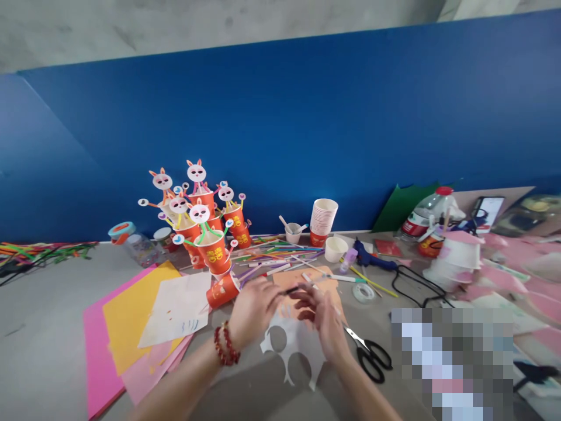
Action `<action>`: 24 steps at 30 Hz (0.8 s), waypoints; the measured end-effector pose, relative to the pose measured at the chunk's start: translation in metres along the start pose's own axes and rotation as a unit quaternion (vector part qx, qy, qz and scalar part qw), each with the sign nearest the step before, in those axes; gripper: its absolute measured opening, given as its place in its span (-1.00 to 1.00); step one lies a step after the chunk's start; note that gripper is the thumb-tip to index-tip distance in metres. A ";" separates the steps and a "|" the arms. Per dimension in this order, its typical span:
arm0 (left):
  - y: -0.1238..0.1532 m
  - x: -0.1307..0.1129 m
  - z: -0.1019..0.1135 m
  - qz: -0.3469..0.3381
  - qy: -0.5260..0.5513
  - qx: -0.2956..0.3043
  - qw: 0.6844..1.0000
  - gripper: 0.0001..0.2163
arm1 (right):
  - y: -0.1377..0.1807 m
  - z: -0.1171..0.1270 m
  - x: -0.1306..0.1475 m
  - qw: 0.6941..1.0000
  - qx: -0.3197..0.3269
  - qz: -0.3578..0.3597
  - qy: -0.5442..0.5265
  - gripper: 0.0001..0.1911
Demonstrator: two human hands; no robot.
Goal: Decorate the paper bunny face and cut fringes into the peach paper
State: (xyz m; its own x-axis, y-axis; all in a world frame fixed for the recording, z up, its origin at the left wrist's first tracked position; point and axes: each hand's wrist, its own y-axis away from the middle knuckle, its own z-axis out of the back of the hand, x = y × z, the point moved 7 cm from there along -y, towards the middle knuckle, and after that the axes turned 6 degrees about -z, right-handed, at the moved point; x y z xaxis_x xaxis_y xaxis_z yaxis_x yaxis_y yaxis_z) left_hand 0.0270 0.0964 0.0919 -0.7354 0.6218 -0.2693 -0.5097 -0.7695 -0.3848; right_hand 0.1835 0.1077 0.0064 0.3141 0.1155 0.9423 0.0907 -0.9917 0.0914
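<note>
Just above the table's middle, my left hand point(256, 307) is closed, its fingertips pinching a slim dark pen point(291, 289). My right hand point(322, 318) has its fingers curled at the pen's other end; blur hides part of the grip. Beneath both hands lies a white paper sheet with round cut-outs point(302, 336), its lower edge in jagged strips. Orange paper point(328, 286) is spread behind it. Black-handled scissors point(368, 354) rest to the right of my right hand. An orange paper cup point(222, 290) lies tipped over beside my left hand.
Orange cups with rabbit faces point(215, 251) stand at back left, near coloured sheets point(100, 333). Behind the hands are pens and sticks point(280, 251), stacked cups point(324, 219), a glue gun point(372, 258) with a looping cord, and tape point(363, 293). Pink-and-white cups point(456, 257) crowd the right.
</note>
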 end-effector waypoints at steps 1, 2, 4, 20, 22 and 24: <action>-0.002 0.015 -0.001 0.026 -0.060 0.000 0.998 -0.83 | -0.001 0.009 0.002 1.000 -0.017 -0.006 0.009 -0.37; -0.002 0.028 -0.003 0.050 -0.120 -0.002 0.992 -0.83 | 0.000 0.020 0.005 0.999 -0.042 -0.007 0.024 -0.40; -0.004 0.043 -0.009 0.062 -0.154 -0.002 0.986 -0.84 | 0.003 0.039 0.012 0.994 -0.079 0.010 0.068 -0.47; -0.013 0.039 -0.033 0.029 -0.196 -0.001 0.980 -0.82 | 0.038 0.091 0.018 0.917 -0.108 0.079 0.375 -0.57; -0.005 0.037 -0.029 0.023 -0.191 0.001 0.981 -0.80 | 0.040 0.088 0.017 0.897 -0.103 0.092 0.419 -0.57; 0.006 0.040 -0.023 0.021 -0.192 -0.005 0.981 -0.77 | 0.042 0.087 0.017 0.884 -0.104 0.108 0.443 -0.57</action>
State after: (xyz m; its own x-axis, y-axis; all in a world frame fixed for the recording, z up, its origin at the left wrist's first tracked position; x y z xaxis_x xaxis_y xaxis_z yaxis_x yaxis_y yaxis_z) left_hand 0.0053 0.1200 0.0584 -0.8706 0.4873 0.0673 -0.4726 -0.7905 -0.3895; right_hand 0.2745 0.0734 -0.0015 -0.5693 -0.0757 0.8186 -0.0862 -0.9848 -0.1510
